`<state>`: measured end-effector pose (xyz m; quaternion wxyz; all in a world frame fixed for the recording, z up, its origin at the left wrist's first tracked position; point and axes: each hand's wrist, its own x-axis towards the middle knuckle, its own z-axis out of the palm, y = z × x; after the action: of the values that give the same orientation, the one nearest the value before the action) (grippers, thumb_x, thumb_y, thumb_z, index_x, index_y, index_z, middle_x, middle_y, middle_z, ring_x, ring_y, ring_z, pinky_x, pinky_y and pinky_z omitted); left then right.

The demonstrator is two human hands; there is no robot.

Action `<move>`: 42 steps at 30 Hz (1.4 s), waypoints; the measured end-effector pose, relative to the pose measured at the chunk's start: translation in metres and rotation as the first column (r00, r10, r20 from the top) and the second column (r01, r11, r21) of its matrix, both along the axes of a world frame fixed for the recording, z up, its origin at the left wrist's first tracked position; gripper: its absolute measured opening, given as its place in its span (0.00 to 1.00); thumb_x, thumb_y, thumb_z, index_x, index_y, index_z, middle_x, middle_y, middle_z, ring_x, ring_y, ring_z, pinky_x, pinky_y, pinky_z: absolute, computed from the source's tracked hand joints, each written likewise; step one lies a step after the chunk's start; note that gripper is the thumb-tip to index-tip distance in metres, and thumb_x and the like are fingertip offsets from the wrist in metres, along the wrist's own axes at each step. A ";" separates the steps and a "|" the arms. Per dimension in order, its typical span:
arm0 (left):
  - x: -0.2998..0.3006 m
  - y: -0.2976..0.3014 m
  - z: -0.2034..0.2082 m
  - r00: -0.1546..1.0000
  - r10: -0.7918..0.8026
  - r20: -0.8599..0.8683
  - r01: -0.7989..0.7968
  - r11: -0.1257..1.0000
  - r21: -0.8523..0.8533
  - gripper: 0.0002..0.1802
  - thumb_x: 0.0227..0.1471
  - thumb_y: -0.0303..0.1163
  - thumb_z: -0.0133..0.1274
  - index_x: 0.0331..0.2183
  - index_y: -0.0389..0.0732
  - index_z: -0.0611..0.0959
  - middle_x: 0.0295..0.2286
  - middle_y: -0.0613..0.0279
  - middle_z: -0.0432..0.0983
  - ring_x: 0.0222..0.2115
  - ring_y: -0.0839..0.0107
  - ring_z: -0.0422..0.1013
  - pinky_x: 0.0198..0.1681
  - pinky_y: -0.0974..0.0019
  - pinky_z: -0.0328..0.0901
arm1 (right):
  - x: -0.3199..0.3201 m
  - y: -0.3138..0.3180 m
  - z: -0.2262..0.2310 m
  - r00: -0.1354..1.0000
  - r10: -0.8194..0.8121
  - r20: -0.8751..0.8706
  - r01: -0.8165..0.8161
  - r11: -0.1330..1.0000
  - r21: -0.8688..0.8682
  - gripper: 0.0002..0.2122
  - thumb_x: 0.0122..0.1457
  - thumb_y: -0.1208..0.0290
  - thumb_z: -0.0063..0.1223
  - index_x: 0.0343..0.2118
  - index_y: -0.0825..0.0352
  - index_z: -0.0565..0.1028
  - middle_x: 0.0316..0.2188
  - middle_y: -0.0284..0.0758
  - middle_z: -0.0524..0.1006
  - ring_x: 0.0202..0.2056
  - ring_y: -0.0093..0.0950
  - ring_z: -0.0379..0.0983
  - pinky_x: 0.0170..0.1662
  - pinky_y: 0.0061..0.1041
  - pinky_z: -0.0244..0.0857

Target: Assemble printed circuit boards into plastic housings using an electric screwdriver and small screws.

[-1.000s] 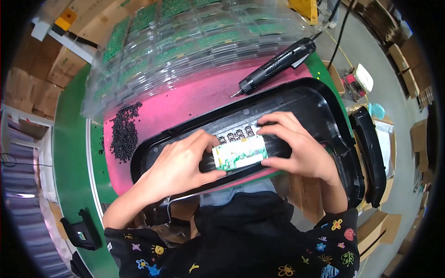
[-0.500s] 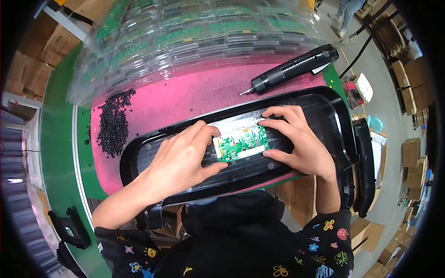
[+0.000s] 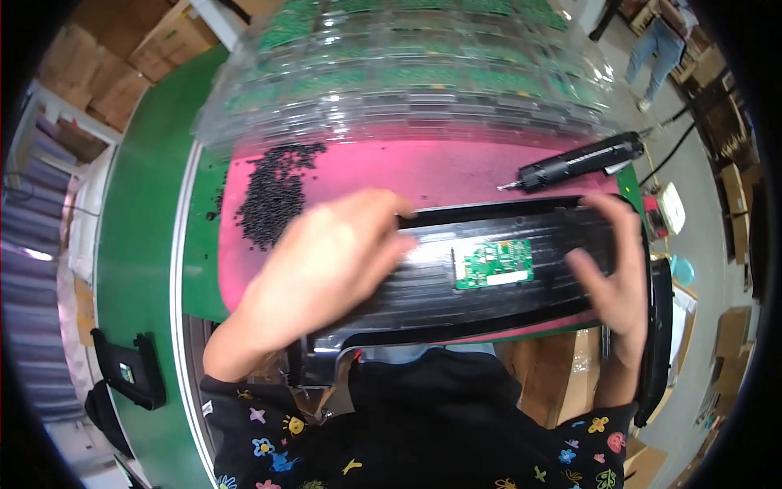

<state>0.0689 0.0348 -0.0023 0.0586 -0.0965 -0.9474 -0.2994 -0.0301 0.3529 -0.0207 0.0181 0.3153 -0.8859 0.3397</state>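
Around the bench, a grey floor (image 3: pixel 707 220) runs off to the right, where a person in jeans (image 3: pixel 658 50) shows near the upper corner; a purple curtain (image 3: pixel 41 285) hangs at far left. The green workbench (image 3: pixel 134 269), split by a pale strip, carries the work. Along its back rises a stack of clear compartment trays (image 3: pixel 423 104) bearing green boards, probably set there to be reachable without crowding the front. A pink mat (image 3: pixel 391 173) covers the middle, perhaps to protect parts. On it, an elongated black plastic housing (image 3: pixel 415 303) lies open side up, apparently so its ribbed interior is accessible; its near left corner seems to overhang the bench edge. The left hand (image 3: pixel 334 253) is blurred at the housing's far rim; I cannot tell whether it grips. The right hand (image 3: pixel 623 273) spans the right end, thumb and fingers wide apart with nothing between them. Beyond the housing, a black electric screwdriver (image 3: pixel 580 161) points its bit left, its handle likely angled for the right hand. The green circuit board (image 3: pixel 494 265) lies inside the housing, between the hands, touched by neither. Smallest are the black screws (image 3: pixel 273 196), heaped on the mat's left, presumably for easy picking.
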 end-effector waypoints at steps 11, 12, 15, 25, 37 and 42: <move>0.024 -0.092 -0.046 0.945 0.319 -0.064 -0.317 0.858 -0.404 0.17 0.43 0.17 0.56 0.39 0.38 0.80 0.35 0.52 0.73 0.40 0.50 0.71 0.41 0.53 0.67 | -0.102 0.005 0.007 0.892 -0.326 0.313 0.392 0.903 -0.176 0.16 0.61 0.66 0.56 0.52 0.58 0.69 0.42 0.30 0.70 0.36 0.18 0.69 0.38 0.19 0.65; 0.024 -0.092 -0.047 0.947 0.311 -0.074 -0.314 0.864 -0.393 0.17 0.43 0.17 0.56 0.39 0.38 0.80 0.35 0.52 0.73 0.40 0.50 0.71 0.41 0.53 0.67 | -0.103 -0.004 0.001 0.914 -0.341 0.221 0.390 0.891 -0.235 0.15 0.60 0.67 0.57 0.49 0.60 0.69 0.40 0.30 0.69 0.33 0.15 0.69 0.34 0.17 0.65; 0.024 -0.095 -0.052 0.922 0.353 -0.157 -0.386 0.841 -0.379 0.08 0.45 0.20 0.53 0.31 0.38 0.81 0.31 0.54 0.74 0.36 0.52 0.74 0.37 0.52 0.70 | -0.088 -0.046 -0.009 0.963 -0.256 -0.080 0.125 0.691 -0.712 0.19 0.62 0.74 0.54 0.51 0.65 0.59 0.43 0.37 0.69 0.37 0.22 0.73 0.40 0.22 0.67; 0.004 -0.075 -0.029 0.941 0.262 -0.215 -0.274 0.961 -0.026 0.06 0.46 0.21 0.58 0.31 0.32 0.83 0.26 0.52 0.77 0.27 0.57 0.76 0.33 0.61 0.70 | -0.048 -0.104 0.006 0.868 0.421 0.262 0.195 0.196 -0.961 0.18 0.67 0.52 0.42 0.47 0.63 0.64 0.27 0.34 0.68 0.30 0.27 0.66 0.41 0.34 0.65; -0.027 0.015 0.000 0.974 -0.227 -0.003 0.180 0.764 0.619 0.06 0.49 0.21 0.60 0.33 0.31 0.83 0.29 0.60 0.79 0.32 0.73 0.75 0.37 0.70 0.69 | 0.025 -0.106 0.050 0.811 0.564 0.153 0.240 -0.083 -0.967 0.24 0.61 0.42 0.45 0.44 0.62 0.67 0.15 0.21 0.59 0.15 0.15 0.53 0.28 0.22 0.55; -0.026 0.013 -0.015 0.981 -0.195 -0.017 0.139 0.636 0.759 0.04 0.53 0.19 0.56 0.34 0.31 0.80 0.28 0.62 0.77 0.33 0.73 0.74 0.38 0.70 0.68 | 0.024 -0.088 0.046 0.758 0.649 -0.069 -0.052 -0.046 -0.998 0.25 0.57 0.43 0.51 0.43 0.62 0.65 0.14 0.23 0.63 0.12 0.16 0.60 0.26 0.24 0.62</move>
<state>0.0425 0.0481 -0.0169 0.0340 -0.1404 -0.7245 -0.6739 -0.0065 0.2645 0.0251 -0.0643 0.3559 -0.2709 0.8921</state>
